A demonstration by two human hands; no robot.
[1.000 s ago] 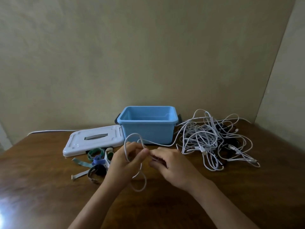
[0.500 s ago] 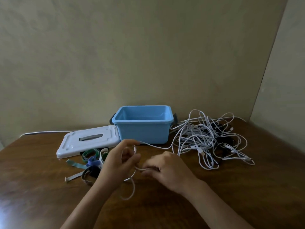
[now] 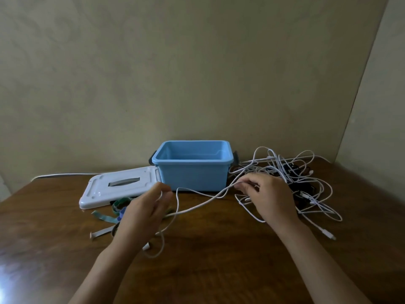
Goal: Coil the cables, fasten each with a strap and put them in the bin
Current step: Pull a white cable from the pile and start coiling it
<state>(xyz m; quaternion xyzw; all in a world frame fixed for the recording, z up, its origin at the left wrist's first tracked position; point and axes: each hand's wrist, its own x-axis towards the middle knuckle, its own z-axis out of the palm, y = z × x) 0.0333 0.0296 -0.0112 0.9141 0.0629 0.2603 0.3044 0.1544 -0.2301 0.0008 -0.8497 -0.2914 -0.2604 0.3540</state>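
Right fingers [image 3: 245, 187] pinch a white cable [image 3: 197, 207] where it leaves the tangle [image 3: 306, 185]; the right hand [image 3: 271, 200] hovers over the tangle's near-left edge. Left fingers [image 3: 161, 194] are loosely curled with the same cable running through them; how firmly the left hand [image 3: 142, 216] grips cannot be told, since it is blurred. Below that hand the cable hangs in a slack loop that reaches the table [image 3: 219, 270].

Orientation: the stretch between the hands runs roughly left to right, rising toward the right fingers, with one upward kink just in front of the bin [image 3: 192, 176]. Which end leads cannot be told; one plug lies at the tangle's near-right edge, but whether it belongs to this cable is unclear.

Position: the cable spans the table in front of the bin, which sits open and apparently empty against the wall. The lid [image 3: 118, 187] lies flat just left of the bin, and the straps [image 3: 109, 218] lie on the table partly under the left hand.

Risks: pulling on the pinched strand may drag neighbouring cables along or tighten a knot, because the strands cross one another many times. The slack loop may slip from the loose left fingers and undo the coil. A dragged strand may also catch the bin's corner.
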